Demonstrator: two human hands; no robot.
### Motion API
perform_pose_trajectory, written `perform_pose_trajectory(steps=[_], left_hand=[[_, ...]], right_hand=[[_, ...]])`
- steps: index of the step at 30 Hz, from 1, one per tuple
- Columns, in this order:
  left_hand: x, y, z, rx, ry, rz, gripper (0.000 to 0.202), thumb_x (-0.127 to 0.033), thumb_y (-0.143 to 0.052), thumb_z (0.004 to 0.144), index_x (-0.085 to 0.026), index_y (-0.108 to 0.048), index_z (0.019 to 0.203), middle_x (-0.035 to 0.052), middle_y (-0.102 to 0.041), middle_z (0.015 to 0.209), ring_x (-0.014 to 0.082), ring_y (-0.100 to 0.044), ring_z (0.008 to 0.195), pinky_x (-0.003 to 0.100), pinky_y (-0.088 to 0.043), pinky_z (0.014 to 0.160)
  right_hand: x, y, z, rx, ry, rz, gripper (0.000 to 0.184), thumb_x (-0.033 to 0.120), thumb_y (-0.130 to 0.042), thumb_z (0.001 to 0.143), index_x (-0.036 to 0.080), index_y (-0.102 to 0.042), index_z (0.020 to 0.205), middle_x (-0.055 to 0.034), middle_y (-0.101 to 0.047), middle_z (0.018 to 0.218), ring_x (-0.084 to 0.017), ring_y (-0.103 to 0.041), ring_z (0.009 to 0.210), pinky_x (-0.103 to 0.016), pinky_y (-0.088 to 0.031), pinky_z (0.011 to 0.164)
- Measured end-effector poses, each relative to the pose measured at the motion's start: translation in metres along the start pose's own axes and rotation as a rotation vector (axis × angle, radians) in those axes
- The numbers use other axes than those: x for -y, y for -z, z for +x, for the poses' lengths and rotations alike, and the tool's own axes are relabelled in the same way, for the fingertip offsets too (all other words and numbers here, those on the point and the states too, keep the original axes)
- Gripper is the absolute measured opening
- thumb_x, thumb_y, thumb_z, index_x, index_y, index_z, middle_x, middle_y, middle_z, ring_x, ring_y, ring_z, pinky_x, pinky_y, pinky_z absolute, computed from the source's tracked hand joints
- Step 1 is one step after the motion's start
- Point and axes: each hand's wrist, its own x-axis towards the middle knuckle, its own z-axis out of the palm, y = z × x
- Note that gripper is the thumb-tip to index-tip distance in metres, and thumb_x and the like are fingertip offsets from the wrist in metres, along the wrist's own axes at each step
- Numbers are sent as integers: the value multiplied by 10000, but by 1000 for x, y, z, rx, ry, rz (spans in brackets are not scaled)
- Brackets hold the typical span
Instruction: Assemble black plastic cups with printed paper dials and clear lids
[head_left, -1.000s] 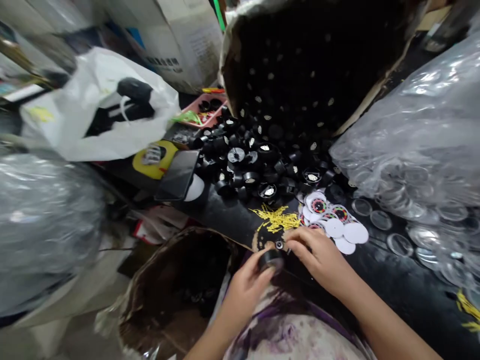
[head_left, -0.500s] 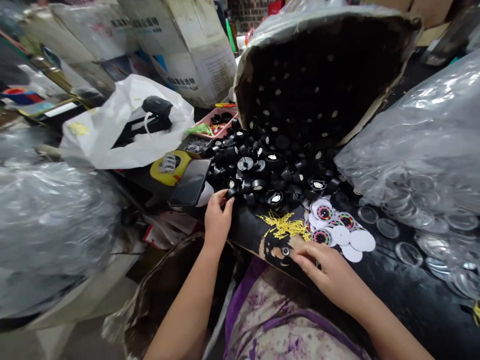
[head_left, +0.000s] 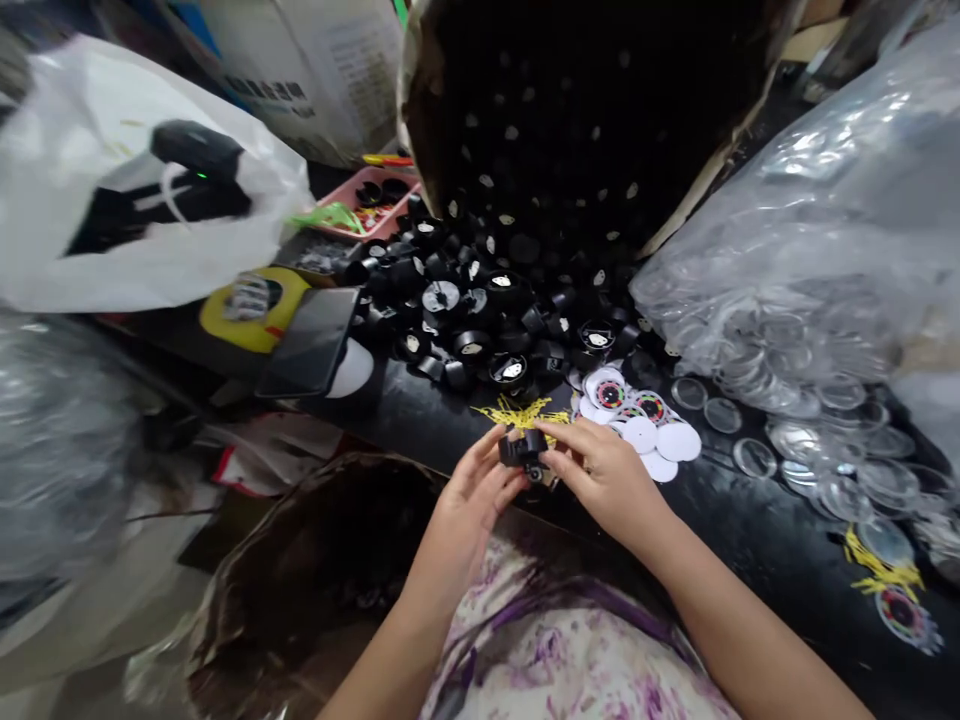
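Both hands meet at the near edge of a black table [head_left: 757,540]. My left hand [head_left: 469,495] and my right hand [head_left: 600,475] pinch one small black round plastic part [head_left: 523,447] between their fingertips. Just beyond it lie yellow markings on the table and a small heap of white and coloured round discs [head_left: 637,420]. Farther back spreads a pile of black round parts [head_left: 480,320], spilling from a big tipped sack [head_left: 585,110].
A clear bag of transparent round lids [head_left: 817,250] fills the right, with loose lids [head_left: 754,455] on the table. A phone [head_left: 307,340], yellow tape roll [head_left: 247,305], pink tray [head_left: 364,195] and white bag [head_left: 127,190] sit left. A brown sack [head_left: 300,570] opens below the table edge.
My left hand came back from the black pile with a black part. Both hands now hold it together at the table's near edge. The view shifted right and down.
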Motion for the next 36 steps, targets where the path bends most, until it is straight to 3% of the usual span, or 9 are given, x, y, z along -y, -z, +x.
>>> perform_pose_trajectory(steps=[3, 8, 14, 16, 22, 24, 28, 30, 36], left_hand=[[7, -16, -3, -6, 301, -358, 312, -356, -572, 922, -216, -666, 1184, 60, -749, 1003, 168, -713, 904, 296, -571, 868], [10, -21, -5, -71, 548, -458, 361, -341, -401, 994, -172, -712, 1064, 93, -737, 1094, 168, -722, 866, 286, -609, 779], [13, -24, -12, 19, 317, -295, 326, -379, -650, 866, -227, -677, 1153, 63, -682, 1233, 182, -706, 905, 257, -604, 755], [14, -28, -13, 68, 270, -256, 349, -363, -695, 832, -222, -682, 1151, 59, -652, 1283, 172, -692, 922, 233, -597, 739], [13, -31, -12, 30, 314, -297, 434, -380, -641, 875, -209, -609, 1273, 119, -685, 1231, 200, -667, 1055, 291, -563, 889], [11, -35, -11, 53, 344, -311, 439, -385, -610, 895, -216, -579, 1299, 131, -708, 1180, 202, -685, 1019, 292, -566, 871], [8, -50, -4, 126, 429, -370, 367, -416, -478, 955, -197, -635, 1205, 127, -738, 1096, 183, -719, 838, 263, -589, 710], [9, -60, 2, 125, 415, -403, 358, -402, -429, 977, -189, -668, 1139, 116, -741, 1087, 171, -718, 823, 252, -584, 687], [18, -71, 7, 64, 321, -350, 236, -345, -601, 907, -177, -716, 1026, 77, -747, 1054, 192, -697, 963, 319, -540, 906]], right_hand=[[-6, 0, -13, -34, 121, -161, 302, 193, -550, 933, 217, -612, 1228, -82, -675, 1051, -228, -601, 983, -376, -428, 842], [-16, 7, -32, 62, 280, -189, 274, 249, -542, 956, 223, -594, 1224, -66, -650, 1178, -197, -577, 1085, -355, -418, 881], [-41, 29, -26, -22, -163, -535, 411, 336, -674, 867, 199, -590, 1245, -120, -615, 1141, -298, -555, 1040, -448, -431, 855], [-47, 31, -21, -5, -204, -618, 396, 308, -714, 827, 190, -611, 1191, -133, -600, 1141, -320, -541, 1032, -460, -429, 841], [-62, 39, -16, -120, -250, -201, 64, 239, -645, 865, 188, -660, 830, -36, -678, 805, -206, -611, 781, -334, -445, 734], [-66, 43, -17, -134, -252, -137, 148, 284, -579, 913, 208, -687, 846, -16, -699, 772, -178, -624, 712, -309, -453, 702], [-63, 47, -24, -224, -149, -48, 227, 301, -519, 939, 217, -729, 962, -63, -703, 1036, -209, -627, 1000, -342, -452, 895], [-56, 46, -29, -269, -134, 48, 218, 307, -546, 916, 202, -733, 955, -73, -684, 1012, -207, -618, 976, -335, -470, 863], [-29, 44, -31, -272, -271, 198, 192, 258, -568, 881, 210, -674, 1034, -5, -647, 796, -146, -575, 703, -267, -466, 652]])
